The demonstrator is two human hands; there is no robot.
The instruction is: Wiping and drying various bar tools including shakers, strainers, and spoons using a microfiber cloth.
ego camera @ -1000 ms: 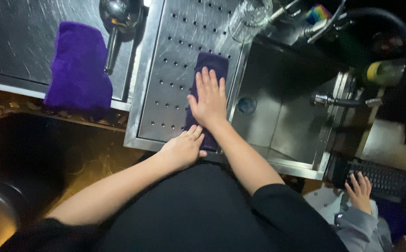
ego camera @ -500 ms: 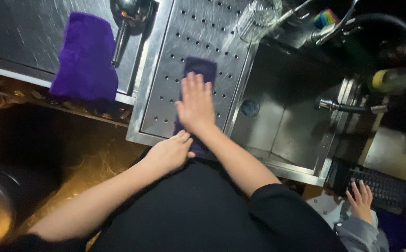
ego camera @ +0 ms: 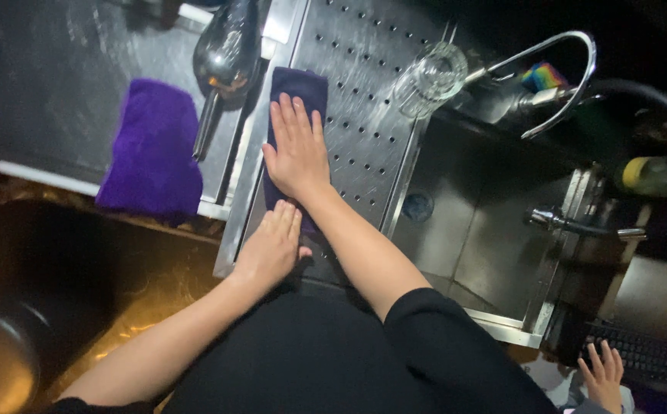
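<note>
A dark navy cloth (ego camera: 296, 88) lies stretched along the left side of a perforated steel drainboard (ego camera: 364, 92). My right hand (ego camera: 296, 149) presses flat on the cloth's middle, fingers spread and pointing away from me. My left hand (ego camera: 270, 249) rests flat on the cloth's near end at the drainboard's front edge, fingers together. Neither hand grips anything.
A folded purple towel (ego camera: 153, 149) lies on the steel counter to the left, next to a steel ladle (ego camera: 222, 65). An upturned glass (ego camera: 429, 73) stands on the drainboard's far right. The sink basin (ego camera: 479, 222) with a curved tap (ego camera: 555, 77) lies right. Another person's hand (ego camera: 603, 372) is at a keyboard, bottom right.
My right hand has slid along the cloth toward the drainboard's left side, and the cloth now lies further left. My left hand stays at the near end.
</note>
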